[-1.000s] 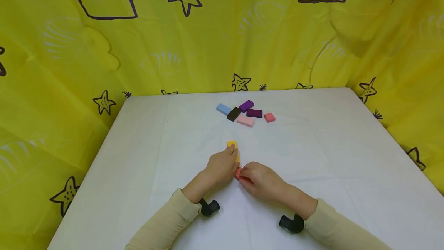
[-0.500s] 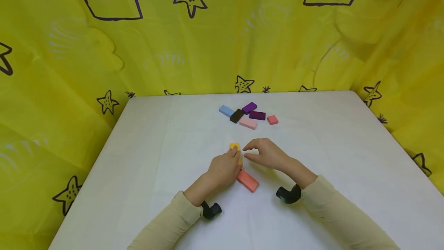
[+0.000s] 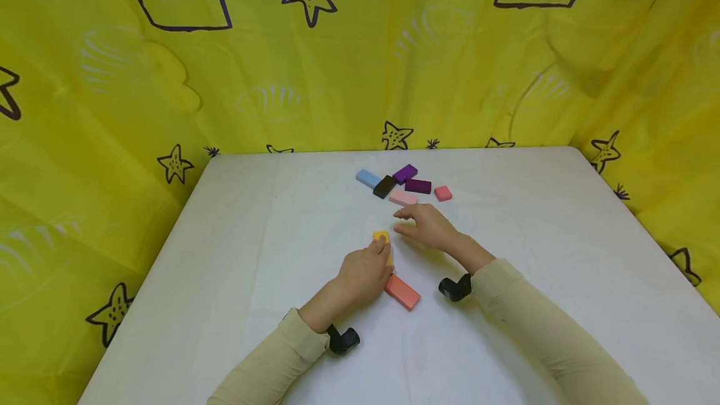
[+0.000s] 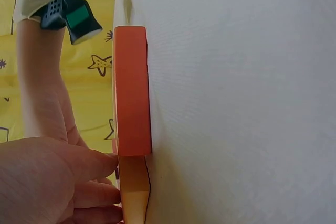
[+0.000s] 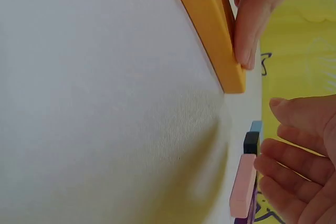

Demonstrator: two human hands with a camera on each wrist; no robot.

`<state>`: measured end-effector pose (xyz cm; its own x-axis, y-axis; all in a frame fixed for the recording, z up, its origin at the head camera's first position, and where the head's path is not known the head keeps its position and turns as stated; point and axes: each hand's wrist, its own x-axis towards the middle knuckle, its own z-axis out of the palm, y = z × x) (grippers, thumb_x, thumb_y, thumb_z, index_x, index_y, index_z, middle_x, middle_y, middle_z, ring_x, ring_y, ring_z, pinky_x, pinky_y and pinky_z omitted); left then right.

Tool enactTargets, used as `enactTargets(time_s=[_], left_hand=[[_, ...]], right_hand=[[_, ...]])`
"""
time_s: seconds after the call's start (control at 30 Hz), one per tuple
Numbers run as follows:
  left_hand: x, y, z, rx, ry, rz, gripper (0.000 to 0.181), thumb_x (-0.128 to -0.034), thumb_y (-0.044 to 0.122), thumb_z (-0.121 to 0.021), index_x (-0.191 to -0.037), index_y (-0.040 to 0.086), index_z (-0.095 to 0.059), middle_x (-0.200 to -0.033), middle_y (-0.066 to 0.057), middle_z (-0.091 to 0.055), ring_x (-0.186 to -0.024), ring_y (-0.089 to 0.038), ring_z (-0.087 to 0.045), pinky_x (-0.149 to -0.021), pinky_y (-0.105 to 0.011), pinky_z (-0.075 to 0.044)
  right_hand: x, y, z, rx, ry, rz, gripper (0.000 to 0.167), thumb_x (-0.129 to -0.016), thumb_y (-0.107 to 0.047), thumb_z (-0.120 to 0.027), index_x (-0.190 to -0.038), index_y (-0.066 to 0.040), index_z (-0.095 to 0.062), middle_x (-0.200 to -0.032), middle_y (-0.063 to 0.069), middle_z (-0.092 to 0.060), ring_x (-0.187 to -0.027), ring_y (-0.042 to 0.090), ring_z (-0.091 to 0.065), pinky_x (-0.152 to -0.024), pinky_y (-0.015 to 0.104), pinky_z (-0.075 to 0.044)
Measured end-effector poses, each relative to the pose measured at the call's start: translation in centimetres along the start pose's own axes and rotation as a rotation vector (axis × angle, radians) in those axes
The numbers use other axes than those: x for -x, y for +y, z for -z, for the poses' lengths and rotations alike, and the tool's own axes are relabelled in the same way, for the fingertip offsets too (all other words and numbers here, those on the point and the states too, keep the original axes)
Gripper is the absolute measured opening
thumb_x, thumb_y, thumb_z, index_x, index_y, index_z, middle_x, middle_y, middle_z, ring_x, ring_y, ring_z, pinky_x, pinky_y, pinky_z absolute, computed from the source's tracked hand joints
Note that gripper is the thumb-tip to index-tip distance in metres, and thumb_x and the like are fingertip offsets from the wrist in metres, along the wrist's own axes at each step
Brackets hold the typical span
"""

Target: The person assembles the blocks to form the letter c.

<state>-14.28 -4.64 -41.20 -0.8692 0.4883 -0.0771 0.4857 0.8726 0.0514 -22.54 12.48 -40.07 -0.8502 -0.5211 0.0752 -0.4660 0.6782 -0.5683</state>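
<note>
My left hand (image 3: pixel 362 270) rests along a yellow block (image 3: pixel 380 235), its fingertips touching it from one side and covering part of it. In the right wrist view, those fingers lie fairly straight against the yellow block (image 5: pixel 207 27). A coral block (image 3: pixel 403 292) lies at an angle, meeting the yellow block's near end; the left wrist view shows this coral block (image 4: pixel 132 93) beside the thumb. Holding nothing, my right hand (image 3: pixel 429 228) hovers beyond the yellow block with fingers parted. Nearest to it is a pale pink block (image 3: pixel 402 197).
Behind the pink block lie a light blue block (image 3: pixel 368 179), a black block (image 3: pixel 385 187), a purple block (image 3: pixel 405 173), a dark plum block (image 3: pixel 418 186) and a small coral-pink piece (image 3: pixel 443 193). A yellow patterned curtain (image 3: pixel 349 74) hangs beyond the white table (image 3: pixel 225 249).
My right hand has let go of the coral block and moved forward toward the group of blocks. The coral block stays angled at the yellow one. My left hand keeps its place.
</note>
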Motion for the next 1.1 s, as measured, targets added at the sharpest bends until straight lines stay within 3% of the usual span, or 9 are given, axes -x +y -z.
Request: enactTargets(time_s=[0.17, 0.33, 0.67, 0.83, 1.1], left_hand=[[0.1, 0.0, 0.1, 0.013, -0.013, 0.01, 0.051, -0.0961, 0.033, -0.046, -0.136, 0.003, -0.043, -0.142, -0.009, -0.039, -0.126, -0.019, -0.039, -0.088, -0.033, -0.046], [0.1, 0.1, -0.1, 0.008, -0.015, 0.011, 0.051, -0.0961, 0.034, -0.046, -0.136, 0.003, -0.044, -0.141, -0.01, -0.039, -0.126, -0.019, -0.039, -0.087, -0.033, -0.047], [0.0, 0.0, -0.3, 0.001, -0.003, 0.014, 0.051, -0.0962, 0.034, -0.045, -0.136, 0.003, -0.044, -0.141, -0.009, -0.039, -0.127, -0.019, -0.039, -0.087, -0.033, -0.047], [0.0, -0.1, -0.4, -0.002, 0.005, 0.004, 0.051, -0.0965, 0.034, -0.044, -0.136, 0.003, -0.044, -0.141, -0.009, -0.039, -0.127, -0.019, -0.038, -0.088, -0.033, -0.046], [-0.1, 0.1, -0.3, -0.009, -0.005, 0.006, 0.051, -0.0963, 0.035, -0.045, -0.136, 0.002, -0.044, -0.141, -0.01, -0.039, -0.127, -0.02, -0.038, -0.09, -0.033, -0.045]], right_hand=[[-1.2, 0.9, -0.2, -0.018, 0.041, -0.073, 0.033, -0.086, -0.016, -0.065, -0.114, 0.002, -0.063, -0.11, 0.014, -0.063, -0.105, 0.03, -0.056, -0.09, 0.043, -0.044], [-2.3, 1.9, -0.4, -0.018, 0.078, -0.15, 0.03, -0.087, -0.015, -0.064, -0.112, 0.0, -0.065, -0.106, 0.013, -0.065, -0.099, 0.028, -0.058, -0.086, 0.042, -0.047], [-3.9, 2.9, -0.7, 0.054, 0.114, -0.196, 0.029, -0.088, -0.015, -0.062, -0.115, -0.001, -0.063, -0.099, 0.01, -0.061, -0.089, 0.025, -0.054, -0.085, 0.038, -0.048], [-4.8, 3.1, -0.5, 0.135, 0.093, -0.162, 0.022, -0.088, -0.012, -0.062, -0.106, -0.001, -0.066, -0.084, 0.01, -0.055, -0.079, 0.025, -0.05, -0.075, 0.035, -0.046], [-6.0, 2.9, 0.0, 0.194, 0.016, -0.185, 0.019, -0.087, -0.007, -0.061, -0.103, 0.001, -0.067, -0.092, 0.013, -0.056, -0.083, 0.026, -0.053, -0.085, 0.037, -0.046]])
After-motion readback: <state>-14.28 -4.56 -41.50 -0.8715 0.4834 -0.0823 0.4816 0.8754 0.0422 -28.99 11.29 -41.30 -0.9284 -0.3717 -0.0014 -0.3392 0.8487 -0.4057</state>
